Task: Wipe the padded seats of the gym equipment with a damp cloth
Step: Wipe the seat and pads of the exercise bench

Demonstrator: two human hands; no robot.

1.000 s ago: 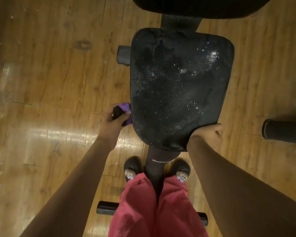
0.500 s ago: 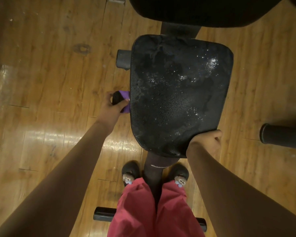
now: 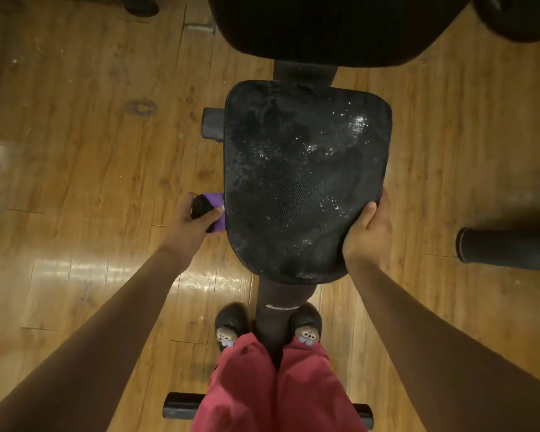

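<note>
Wood floor point(image 3: 75, 151). Our right hand point(image 3: 368, 232) reclasped the padded seat point(image 3: 303, 182) on its right edge, steadying; left hand point(image 3: 190, 226) clutches purple cloth point(image 3: 216, 210), wiping its left edge.

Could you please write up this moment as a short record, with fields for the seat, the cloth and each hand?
seat: black padded seat, its top glistening with bright specks, apparently damp
cloth: purple cloth, held against the seat's left edge
left hand: left hand grips the cloth, thumb curled over it
right hand: right hand grips the seat's right edge, thumb on top
floor: wooden floor, glossy
nearby: foam roller on the right; backrest pad beyond the seat
</note>
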